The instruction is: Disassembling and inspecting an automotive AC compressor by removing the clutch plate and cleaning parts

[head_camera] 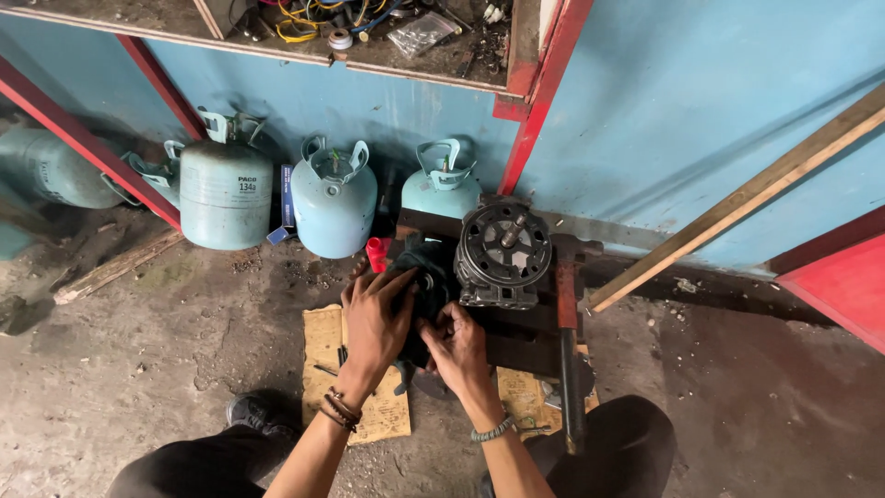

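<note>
From the head camera, the left hand [376, 318] lies spread over a dark part [424, 281] wrapped in black cloth, fingers splayed and pressing on it, while the right hand [458, 349] curls its fingers around the lower edge of the same part, just left of a round grey compressor [503, 251] set in a rusty vise [564, 304]. Flattened cardboard [323, 346] lies under the work on the dirty concrete floor [166, 341], and a red cap [377, 253] sits just behind the part. Three pale blue gas cylinders [334, 198] crowd the blue wall [701, 111] behind, with a wooden plank [737, 198] leaning to the right.
</note>
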